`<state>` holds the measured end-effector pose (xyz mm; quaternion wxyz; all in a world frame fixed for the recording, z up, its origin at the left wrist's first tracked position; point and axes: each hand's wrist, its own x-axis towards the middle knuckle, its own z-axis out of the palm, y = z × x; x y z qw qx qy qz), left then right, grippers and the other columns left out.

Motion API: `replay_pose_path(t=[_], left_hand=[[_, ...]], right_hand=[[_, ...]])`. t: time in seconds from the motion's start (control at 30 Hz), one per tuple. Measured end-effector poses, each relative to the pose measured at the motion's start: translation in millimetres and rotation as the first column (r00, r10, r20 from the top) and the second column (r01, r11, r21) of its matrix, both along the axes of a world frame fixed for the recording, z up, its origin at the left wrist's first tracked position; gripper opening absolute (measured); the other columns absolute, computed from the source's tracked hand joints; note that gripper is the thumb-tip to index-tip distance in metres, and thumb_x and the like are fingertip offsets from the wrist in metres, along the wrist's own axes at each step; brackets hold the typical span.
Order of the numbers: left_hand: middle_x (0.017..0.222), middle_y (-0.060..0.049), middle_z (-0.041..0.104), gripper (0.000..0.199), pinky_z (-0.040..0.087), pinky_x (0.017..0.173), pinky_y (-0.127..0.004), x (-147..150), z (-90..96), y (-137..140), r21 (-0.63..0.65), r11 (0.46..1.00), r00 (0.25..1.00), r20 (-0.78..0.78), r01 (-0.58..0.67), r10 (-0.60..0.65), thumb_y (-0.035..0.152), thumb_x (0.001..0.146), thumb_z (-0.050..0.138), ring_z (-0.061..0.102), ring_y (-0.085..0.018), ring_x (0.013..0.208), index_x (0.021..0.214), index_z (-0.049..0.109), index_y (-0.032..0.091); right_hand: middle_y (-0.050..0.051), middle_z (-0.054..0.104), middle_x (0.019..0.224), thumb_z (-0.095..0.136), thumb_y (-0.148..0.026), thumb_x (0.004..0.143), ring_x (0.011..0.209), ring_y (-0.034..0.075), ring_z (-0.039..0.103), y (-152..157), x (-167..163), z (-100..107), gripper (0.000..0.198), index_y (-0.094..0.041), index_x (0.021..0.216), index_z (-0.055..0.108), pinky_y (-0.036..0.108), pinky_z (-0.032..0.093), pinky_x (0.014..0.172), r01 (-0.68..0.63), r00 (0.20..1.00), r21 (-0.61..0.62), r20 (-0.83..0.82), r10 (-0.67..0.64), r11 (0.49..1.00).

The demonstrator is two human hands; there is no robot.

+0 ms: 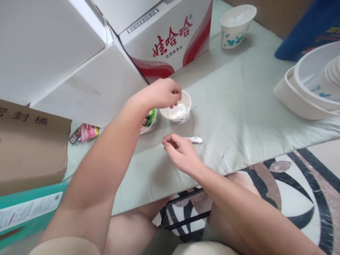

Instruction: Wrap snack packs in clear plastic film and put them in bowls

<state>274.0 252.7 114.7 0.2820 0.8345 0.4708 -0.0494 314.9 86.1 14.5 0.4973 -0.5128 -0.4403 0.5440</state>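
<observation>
My left hand [165, 93] is above a white paper bowl [183, 119], its fingers curled together at the bowl's back rim. What it pinches, if anything, is hidden. Inside the bowl lies something white and shiny, like a plastic film [181, 109]. My right hand [183, 151] hovers just in front of the bowl with thumb and fingers curled in; I cannot make out anything between them. A white plastic utensil [196, 140] lies on the cloth behind that hand, partly covered by it. Beside my left forearm, a second bowl [147, 130] holds a bright green piece and dark bits.
White cartons, one with red lettering [170, 42], stand at the back left. A paper cup [236, 30] and nested white containers [297, 92] are to the right, near a blue package [310, 32]. Pink wrappers [89, 132] lie by a cardboard box [32, 148].
</observation>
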Motion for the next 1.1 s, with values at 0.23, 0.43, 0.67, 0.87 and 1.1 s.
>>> replay_pose_path(t=[0.23, 0.43, 0.67, 0.87, 1.1], left_hand=[[0.049, 0.003, 0.024, 0.062, 0.022, 0.041, -0.022, -170, -32.5, -127, -0.423, 0.867, 0.267, 0.832, -0.262, 0.487, 0.037, 0.068, 0.079, 0.030, -0.008, 0.045, 0.050, 0.023, 0.017], [0.049, 0.012, 0.010, 0.059, 0.010, 0.036, -0.015, -254, -86.6, -154, -0.847, 0.319, -0.266, 0.454, -0.426, 0.850, 0.015, 0.060, 0.072, 0.008, -0.001, 0.036, 0.061, 0.013, 0.022], [0.042, 0.011, 0.010, 0.046, 0.008, 0.034, -0.017, -317, -93.0, -123, -0.956, 0.250, -0.555, 0.292, -0.152, 0.779, 0.014, 0.061, 0.059, 0.009, -0.002, 0.032, 0.056, 0.014, 0.021], [0.044, 0.010, 0.008, 0.044, 0.007, 0.035, -0.018, -345, -88.1, -119, -0.965, 0.262, -0.659, 0.180, 0.027, 0.731, 0.010, 0.064, 0.053, 0.008, -0.003, 0.032, 0.057, 0.012, 0.021], [0.047, 0.010, 0.006, 0.044, 0.006, 0.037, -0.018, -357, -84.2, -121, -0.963, 0.257, -0.682, 0.133, 0.084, 0.719, 0.007, 0.067, 0.051, 0.008, -0.003, 0.032, 0.059, 0.010, 0.022]], right_hand=[[-0.001, 0.051, 0.061, 0.058, -0.036, 0.082, 0.056, 0.019, 0.046, -10, -4, 5, 0.015, -0.028, 0.071, 0.052, 0.036, 0.039, 0.056, -0.052, 0.987, 0.038, 0.153, 0.046, 0.998], [-0.004, 0.020, 0.052, 0.057, -0.050, 0.086, 0.047, 0.013, 0.022, -18, -50, 0, 0.053, -0.026, 0.056, 0.019, 0.032, 0.022, 0.047, -0.206, 0.858, 0.024, 0.485, 0.168, 0.978], [-0.002, 0.046, 0.053, 0.052, -0.033, 0.086, 0.049, 0.016, 0.044, 59, -197, 30, 0.025, -0.025, 0.064, 0.043, 0.033, 0.038, 0.051, -0.549, 0.615, 0.220, 0.759, 0.211, 0.807], [0.018, 0.055, 0.134, 0.067, -0.014, 0.072, 0.125, 0.036, 0.053, 188, -346, 12, 0.052, -0.018, 0.124, 0.058, 0.052, 0.046, 0.103, -0.699, 0.434, 0.234, 0.890, 0.141, 0.676], [0.021, 0.043, 0.149, 0.069, -0.009, 0.074, 0.126, 0.042, 0.055, 227, -369, -30, 0.061, -0.022, 0.132, 0.059, 0.066, 0.044, 0.103, -0.729, 0.256, 0.041, 0.942, 0.216, 0.684]])
